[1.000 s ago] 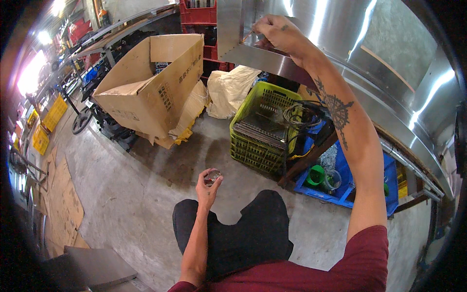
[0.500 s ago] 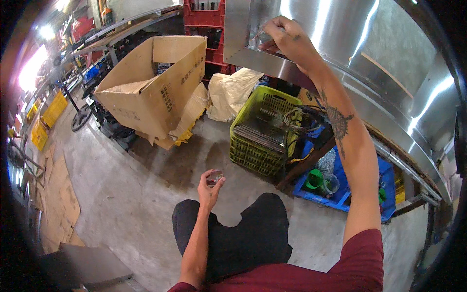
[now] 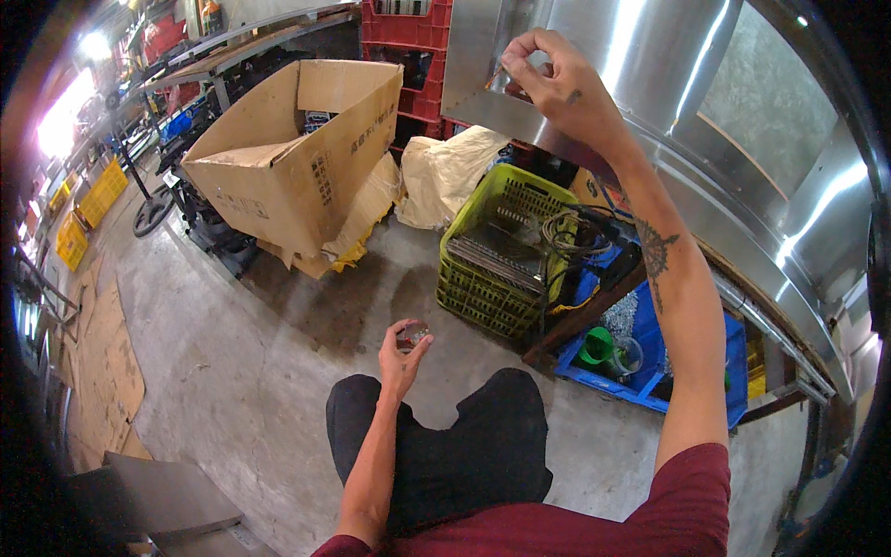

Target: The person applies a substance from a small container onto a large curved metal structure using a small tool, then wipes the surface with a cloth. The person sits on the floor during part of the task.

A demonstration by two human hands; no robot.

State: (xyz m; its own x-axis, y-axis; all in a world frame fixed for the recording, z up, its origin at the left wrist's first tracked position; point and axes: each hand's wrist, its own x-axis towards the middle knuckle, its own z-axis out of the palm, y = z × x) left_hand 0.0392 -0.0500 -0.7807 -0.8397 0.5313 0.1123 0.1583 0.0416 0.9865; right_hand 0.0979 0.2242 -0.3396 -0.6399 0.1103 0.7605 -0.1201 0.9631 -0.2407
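Above my knees, my left hand point(image 3: 399, 364) curls its thumb and fingers round a small clear round container point(image 3: 415, 336) with tiny bits visible in it. My right hand point(image 3: 564, 91) is stretched forward over the edge of a shiny sheet-metal panel point(image 3: 580, 32), thumb and forefinger pinched together. What sits between those fingertips, if anything, is too small to make out. Reflections of the hand show in the metal just beneath it.
A large open cardboard box point(image 3: 269, 200) stands ahead on the left. A yellow-green crate point(image 3: 487, 302) with metal strips and cables is under the panel, beside a cream sack point(image 3: 444, 176). Blue bins point(image 3: 631, 395) with green cups stand right; red crates point(image 3: 404, 70) are stacked behind.
My right hand has lifted slightly and turned at the panel's edge, its fingertips still pinched. The left hand stays nearly where it was with the clear container. The view has shifted a little.
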